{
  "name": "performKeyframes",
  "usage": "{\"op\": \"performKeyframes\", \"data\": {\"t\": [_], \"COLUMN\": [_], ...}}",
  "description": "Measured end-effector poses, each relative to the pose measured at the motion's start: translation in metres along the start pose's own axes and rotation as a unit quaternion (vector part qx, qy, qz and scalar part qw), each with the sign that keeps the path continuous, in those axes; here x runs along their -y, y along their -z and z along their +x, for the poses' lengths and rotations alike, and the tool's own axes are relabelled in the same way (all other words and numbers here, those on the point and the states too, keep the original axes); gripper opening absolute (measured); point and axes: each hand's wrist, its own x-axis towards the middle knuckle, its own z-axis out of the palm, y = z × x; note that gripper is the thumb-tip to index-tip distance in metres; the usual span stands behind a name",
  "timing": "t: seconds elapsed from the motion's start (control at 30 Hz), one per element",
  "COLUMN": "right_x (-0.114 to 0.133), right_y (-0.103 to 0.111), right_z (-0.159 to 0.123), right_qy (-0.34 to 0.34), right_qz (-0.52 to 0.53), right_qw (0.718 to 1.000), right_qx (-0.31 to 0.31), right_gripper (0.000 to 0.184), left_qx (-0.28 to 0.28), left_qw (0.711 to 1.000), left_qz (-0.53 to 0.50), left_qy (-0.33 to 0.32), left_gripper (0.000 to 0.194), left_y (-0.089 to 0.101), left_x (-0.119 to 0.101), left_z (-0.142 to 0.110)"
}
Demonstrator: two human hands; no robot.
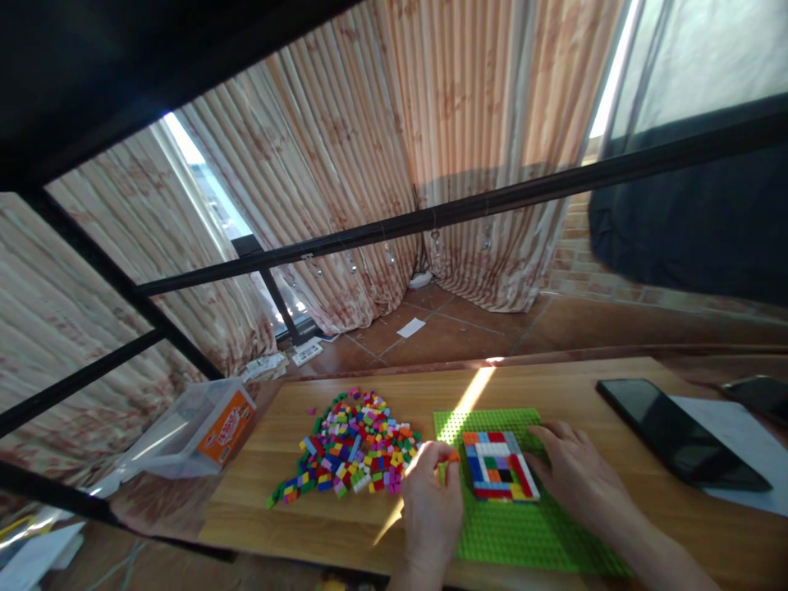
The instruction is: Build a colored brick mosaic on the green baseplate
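Note:
My left hand (432, 494) is over the left edge of the green baseplate (492, 538), its thumb and fingertips pinched on a small orange brick (454, 455). Just to the right of it, a flat square build of coloured bricks (496, 450) sits on the plate, with red, white, blue, orange and yellow pieces and a black spot near its middle. My right hand (572, 466) lies at the build's right side with its fingers stretched and apart. Its thumb is close to the build's edge; whether they touch, I cannot tell.
A pile of loose coloured bricks (363, 443) spreads over the left of the wooden table (277, 533). A black tablet-like device (677, 431) lies on white paper (751, 468) at the right. A clear plastic bin (190, 443) stands left of the table. A black metal bar (443, 215) crosses beyond it.

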Motion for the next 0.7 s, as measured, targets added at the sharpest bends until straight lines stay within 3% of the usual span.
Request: {"op": "performKeyframes", "data": {"t": [0.2, 0.37, 0.53, 0.7], "right_x": [-0.003, -0.005, -0.012, -0.018], "right_y": [-0.004, -0.008, -0.018, -0.028], "right_z": [0.000, 0.000, 0.000, 0.001], "right_qy": [0.019, 0.024, 0.036, 0.040], "right_qz": [-0.013, -0.026, -0.021, -0.011], "right_qw": [1.000, 0.999, 0.999, 0.999], "right_qx": [-0.005, -0.002, -0.012, -0.015], "right_gripper": [0.038, 0.040, 0.044, 0.047], "left_qx": [-0.062, -0.101, -0.118, -0.082], "left_qw": [0.995, 0.989, 0.982, 0.976], "left_qz": [0.002, 0.089, 0.130, 0.201], "left_qy": [0.080, 0.067, 0.073, 0.035], "left_gripper": [0.018, 0.024, 0.027, 0.037], "left_y": [0.056, 0.095, 0.106, 0.108], "left_x": [0.032, 0.069, 0.085, 0.089], "left_z": [-0.004, 0.013, 0.015, -0.004]}}
